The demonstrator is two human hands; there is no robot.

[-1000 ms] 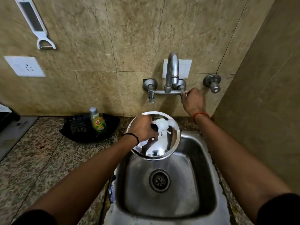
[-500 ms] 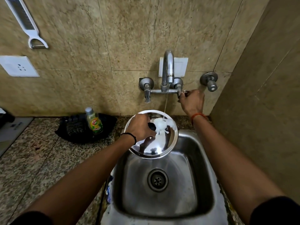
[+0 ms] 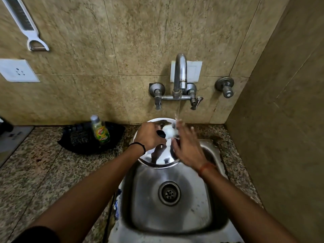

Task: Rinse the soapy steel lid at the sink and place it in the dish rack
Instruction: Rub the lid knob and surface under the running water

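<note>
A round steel lid [image 3: 158, 159] with white soap foam [image 3: 168, 133] near its black knob is held over the back of the steel sink [image 3: 217, 223]. My left hand [image 3: 149, 135] grips the lid at the knob. My right hand [image 3: 186, 147] lies flat, fingers spread, on the lid's right side, under the thin stream of water falling from the tap [image 3: 180, 74]. The right part of the lid is hidden by that hand. No dish rack is in view.
A green dish-soap bottle [image 3: 100, 131] stands in a black tray [image 3: 78, 141] on the granite counter [image 3: 43, 172] left of the sink. A tiled side wall [image 3: 280, 120] closes in on the right. A peeler [image 3: 26, 25] hangs on the back wall.
My right hand has left the right tap handle and come down onto the lid. Water now runs from the tap onto the lid. The left hand keeps its hold.
</note>
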